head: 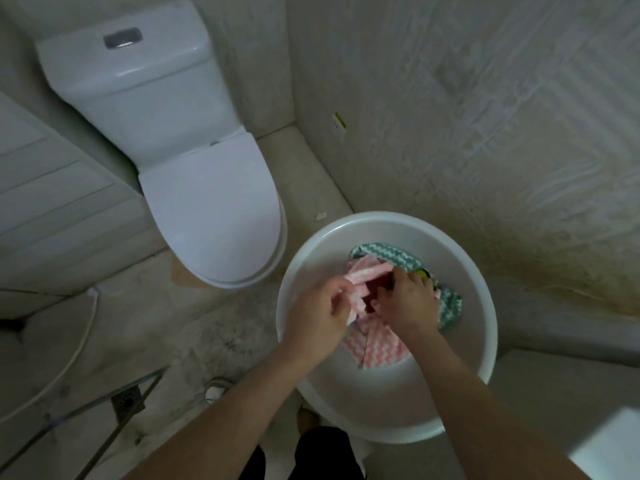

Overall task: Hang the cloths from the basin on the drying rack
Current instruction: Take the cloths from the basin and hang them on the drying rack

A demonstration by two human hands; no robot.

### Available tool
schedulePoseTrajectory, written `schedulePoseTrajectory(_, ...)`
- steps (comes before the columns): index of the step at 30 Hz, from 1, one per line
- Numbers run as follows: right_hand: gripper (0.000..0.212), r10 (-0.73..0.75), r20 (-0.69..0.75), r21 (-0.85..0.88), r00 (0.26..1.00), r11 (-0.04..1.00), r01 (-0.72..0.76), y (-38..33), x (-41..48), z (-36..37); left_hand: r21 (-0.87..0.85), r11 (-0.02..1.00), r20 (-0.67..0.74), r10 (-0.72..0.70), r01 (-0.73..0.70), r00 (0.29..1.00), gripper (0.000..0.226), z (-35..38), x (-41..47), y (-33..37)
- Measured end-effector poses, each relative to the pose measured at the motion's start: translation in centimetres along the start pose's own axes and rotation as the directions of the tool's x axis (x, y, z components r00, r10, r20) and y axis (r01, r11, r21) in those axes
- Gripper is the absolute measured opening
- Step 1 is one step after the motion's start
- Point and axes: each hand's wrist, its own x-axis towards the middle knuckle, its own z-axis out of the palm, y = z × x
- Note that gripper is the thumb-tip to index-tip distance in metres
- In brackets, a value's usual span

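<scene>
A white toilet (207, 209) stands on the floor at left. Beside it, the left hand (315, 323) has its grip pinching a bunched fold of the pink cloth (375, 344). The fold's long axis slants up and right to the right hand (405, 303), whose grip curls onto it. The green cloth (391, 256) lies behind. Both cloths sit in the basin (490, 341).

Dim, flat indoor light is washing the bathroom in a grey-green cast, a soft sheen glinting off the toilet cistern (138, 81) and the rim of the white basin (381, 218) — shadows are pooling faintly beneath the toilet bowl (282, 244). The wide-angle lens is bending wall and floor lines toward the edges, and fine detail is smearing into soft, compressed blur.
</scene>
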Motion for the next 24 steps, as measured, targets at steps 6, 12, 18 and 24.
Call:
schedulePoseTrajectory(6,0.017,0.062,-0.005,0.262,0.998,0.963,-0.058,-1.8,0.2,-1.1,-0.408,0.894,0.027,-0.189,0.184,0.982,0.029,-4.9,-0.5,1.0)
schedulePoseTrajectory(12,0.009,-0.246,-0.133,0.375,0.96,0.884,0.278,-1.3,-2.8,-6.5,-0.488,0.845,0.092,-0.2,0.219,0.975,0.013,-7.7,-1.2,1.9)
schedulePoseTrajectory(18,0.013,-0.256,-0.092,0.513,0.962,0.816,0.267,-2.9,-5.1,-11.6,-0.815,0.524,0.152,-0.219,0.248,0.964,0.02,-10.7,-2.0,3.9)
schedulePoseTrajectory(24,0.014,-0.123,0.056,0.913,0.991,0.409,-0.001,-7.7,-6.9,-16.7,-0.806,0.564,0.135,-0.123,0.182,0.983,0.012,-12.9,-2.9,6.3)
